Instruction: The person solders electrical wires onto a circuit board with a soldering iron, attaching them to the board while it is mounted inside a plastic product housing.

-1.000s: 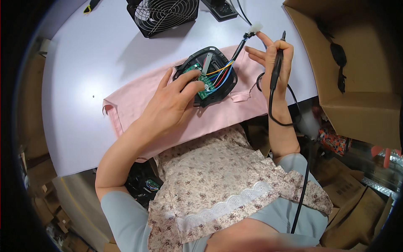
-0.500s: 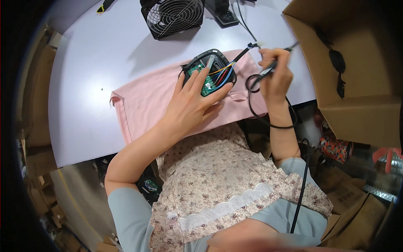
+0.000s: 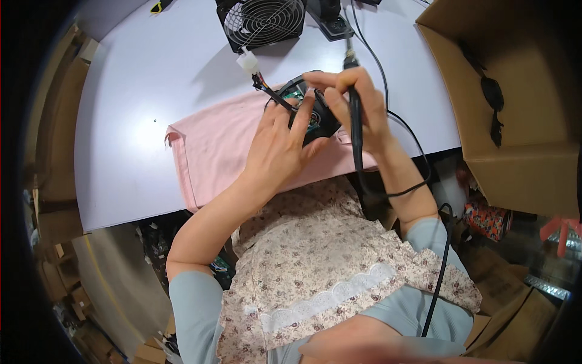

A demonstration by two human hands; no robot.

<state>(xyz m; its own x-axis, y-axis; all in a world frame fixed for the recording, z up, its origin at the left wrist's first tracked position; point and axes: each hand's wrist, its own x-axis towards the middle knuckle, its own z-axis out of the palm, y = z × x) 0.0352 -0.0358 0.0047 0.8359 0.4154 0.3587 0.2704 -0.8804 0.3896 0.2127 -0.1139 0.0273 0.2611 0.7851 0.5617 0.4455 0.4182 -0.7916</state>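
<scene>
A black plastic housing (image 3: 329,126) with a green circuit board (image 3: 295,95) inside lies on a folded pink cloth (image 3: 221,133). My left hand (image 3: 276,136) grips it, fingers across the board and thumb at the near edge, hiding much of the inside. A black cable (image 3: 279,101) runs out of the housing over my left fingers to a white plug (image 3: 247,61). In my right hand (image 3: 367,106) is a soldering iron (image 3: 356,130), its tip end pointing away from me. The right thumb and index finger reach to the housing's far right side.
A black fan with a wire guard (image 3: 265,24) stands at the back, beside a black stand (image 3: 334,27). An open cardboard box (image 3: 515,176) rises on the right. The iron's cord (image 3: 418,145) loops around my right forearm.
The cable with its white plug has swung from the housing's right side to the upper left. My right hand has come left to the housing, and the soldering iron has turned more upright in the view.
</scene>
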